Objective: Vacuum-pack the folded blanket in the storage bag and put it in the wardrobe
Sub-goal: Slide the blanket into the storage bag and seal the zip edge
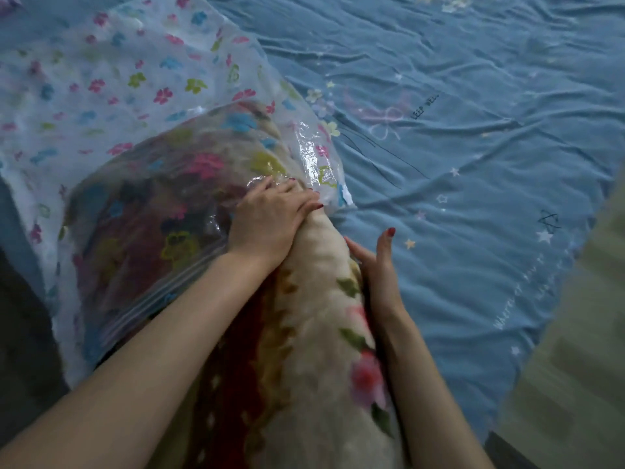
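The blanket (304,333), cream with a dark red band and pink flowers, lies rolled lengthwise on the bed sheet (473,130), its far end pushed into the open mouth of the storage bag (118,96). The bag is clear plastic printed with small pink, blue and green flowers; its far part lies flat and slack on the sheet, while the near part bulges round the blanket inside it. A zip strip runs along the bag's near edge beside the left forearm.

The left hand (267,218) rests on top of the blanket at the bag's mouth, fingers curled over the blanket's ridge and the crinkled plastic there; it seems to grip both, though the blur makes this hard to confirm. The right hand (375,262) lies flat against the blanket's right side, fingers straight and together, thumb pointing up away from the cloth.

The blue sheet carries small stars and faint writing.
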